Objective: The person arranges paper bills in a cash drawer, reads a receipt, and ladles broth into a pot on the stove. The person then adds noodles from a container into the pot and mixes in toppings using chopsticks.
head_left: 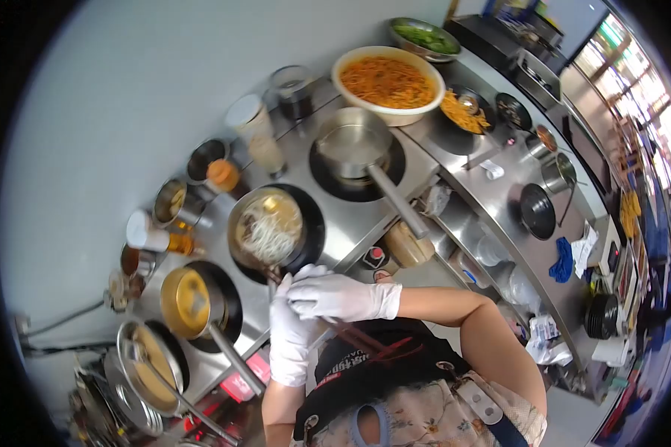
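Note:
Both my hands wear white gloves and meet just below a pan of white noodles (267, 237) in pale broth. My right hand (339, 296) is closed, its fingers lying over my left hand. Long reddish-brown chopsticks (361, 337) pass beneath it, running from the pan's near rim back toward my apron. My left hand (291, 335) is closed, its thumb upward beside the sticks; what lies inside its grip is hidden, as is the pan's handle. An empty-looking steel saucepan (353, 141) stands on the burner to the upper right, and a pan of yellow liquid (190, 305) to the lower left.
A pot (153, 372) with a ladle stands at lower left. Bottles and cups, including an orange-capped jar (222, 176), line the wall. Farther right are a large white bowl of reddish food (388, 82), a bowl of greens (425, 39) and a black bowl (537, 211).

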The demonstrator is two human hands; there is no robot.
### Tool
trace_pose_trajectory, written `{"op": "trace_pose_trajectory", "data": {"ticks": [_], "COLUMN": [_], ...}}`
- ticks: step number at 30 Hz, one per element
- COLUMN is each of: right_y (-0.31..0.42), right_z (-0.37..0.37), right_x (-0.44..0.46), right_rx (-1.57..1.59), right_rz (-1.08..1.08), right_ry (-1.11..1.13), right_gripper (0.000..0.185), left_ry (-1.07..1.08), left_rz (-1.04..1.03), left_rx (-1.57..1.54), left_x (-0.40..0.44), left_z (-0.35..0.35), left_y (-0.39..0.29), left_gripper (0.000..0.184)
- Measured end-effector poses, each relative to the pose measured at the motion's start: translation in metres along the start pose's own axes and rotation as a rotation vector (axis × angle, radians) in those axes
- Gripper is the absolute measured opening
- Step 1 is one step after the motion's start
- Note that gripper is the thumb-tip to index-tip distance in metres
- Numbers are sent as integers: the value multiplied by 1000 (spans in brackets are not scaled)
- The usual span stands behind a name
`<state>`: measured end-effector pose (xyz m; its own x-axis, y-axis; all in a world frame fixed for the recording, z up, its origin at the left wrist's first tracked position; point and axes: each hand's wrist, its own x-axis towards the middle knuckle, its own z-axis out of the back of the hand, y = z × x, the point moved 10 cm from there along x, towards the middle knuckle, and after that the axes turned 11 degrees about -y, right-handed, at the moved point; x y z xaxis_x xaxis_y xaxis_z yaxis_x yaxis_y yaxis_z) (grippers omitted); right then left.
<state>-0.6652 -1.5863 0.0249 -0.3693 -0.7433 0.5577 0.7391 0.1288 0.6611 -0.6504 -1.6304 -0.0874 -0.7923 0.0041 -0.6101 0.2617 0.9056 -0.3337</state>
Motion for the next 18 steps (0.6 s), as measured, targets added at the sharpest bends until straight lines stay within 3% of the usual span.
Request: {"op": "trace_pose_trajectory", "data": {"ticks": [1, 3, 4, 5, 6, 7, 8, 9, 11, 12, 13, 14, 17, 18], "right_y": [-5, -11, -30, -56, -108, -139, -224, -262, -319, -329, -337, -344, -366, -365], "right_z": [7, 74, 121, 178, 228, 280, 304, 336, 382, 401, 414, 426, 463, 475], "right_x": [1, -9, -13, -29, -93, -136, -233, -299, -376, -376, -378, -379, -360, -353], "right_rx": [-30, -178, -319, -282, -43, -438, 282, 225, 351, 350, 353, 356, 355, 227], "right_rz": [-46, 170, -35, -198, -393, -454, -818, -980, -902, -901, -862, -823, -764, -848], "right_ry": [140, -174, -134, -273, -802, -867, -1360, -1588, -1775, -1778, -1828, -1876, -1814, -1811], "right_gripper": [24, 26, 27, 27, 26, 29, 31, 32, 38, 38, 39, 40, 39, 31], "left_ry": [-35, -84, -85, -87, -83, -80, -55, 6, 80, -7, 89, 24, -77, -70], "left_rz": [3, -123, -182, -242, -232, -221, -190, -143, -222, -327, -283, -297, -301, -271], "left_rx": [-38, -107, -135, -165, -234, -306, -383, -479, -304, -220, -153, -45, 460, 510], "left_x": [8, 22, 22, 22, 29, 40, 41, 43, 63, 74, 92, 106, 159, 184], "left_z": [-3, -3, -10, -16, -11, -9, -34, -63, -104, -131, -153, -178, -261, -277], "left_y": [3, -3, -9, -15, -20, -23, -22, -18, -19, -16, -4, 11, 78, 106], "left_gripper": [38, 23, 19, 17, 16, 17, 18, 23, 29, 34, 36, 35, 35, 33]}}
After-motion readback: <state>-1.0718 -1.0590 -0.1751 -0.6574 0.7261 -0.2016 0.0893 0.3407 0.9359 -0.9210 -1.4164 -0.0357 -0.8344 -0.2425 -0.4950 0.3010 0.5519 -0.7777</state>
